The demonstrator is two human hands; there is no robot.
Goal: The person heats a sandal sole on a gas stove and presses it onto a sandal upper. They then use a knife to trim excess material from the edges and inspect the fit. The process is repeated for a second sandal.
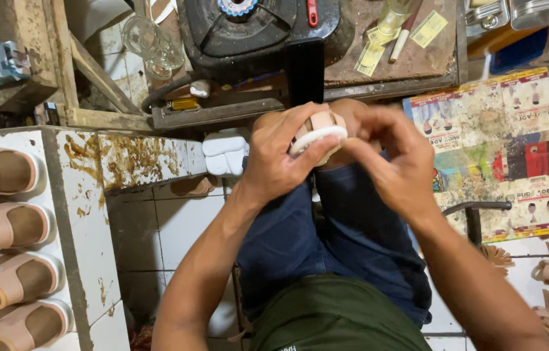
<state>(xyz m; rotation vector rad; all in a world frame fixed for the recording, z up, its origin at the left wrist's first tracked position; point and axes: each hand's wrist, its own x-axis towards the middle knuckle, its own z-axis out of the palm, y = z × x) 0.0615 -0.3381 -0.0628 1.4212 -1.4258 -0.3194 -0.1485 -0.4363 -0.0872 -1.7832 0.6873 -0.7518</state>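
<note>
Over our knee, above blue trousers (pixel 326 227): fingers of left hand (pixel 281 156) curled tight round sandal (pixel 319 133), white sole edge up, tan straps toward us. Right hand (pixel 395 162) pinched strap end, fingers nearly shut. We judged strap-fixing step in hand; next move called for firm, even pressing. 4 finished sandals (pixel 1 260) sat on tiled ledge (pixel 86 214) at left, well apart.

A single head-mounted camera looks steeply down, close over the person's lap and both forearms. The frame's top edge reaches a cluttered workbench (pixel 411 62); the left edge takes in a tiled ledge (pixel 86 214) (no second view exists to overlap).
</note>
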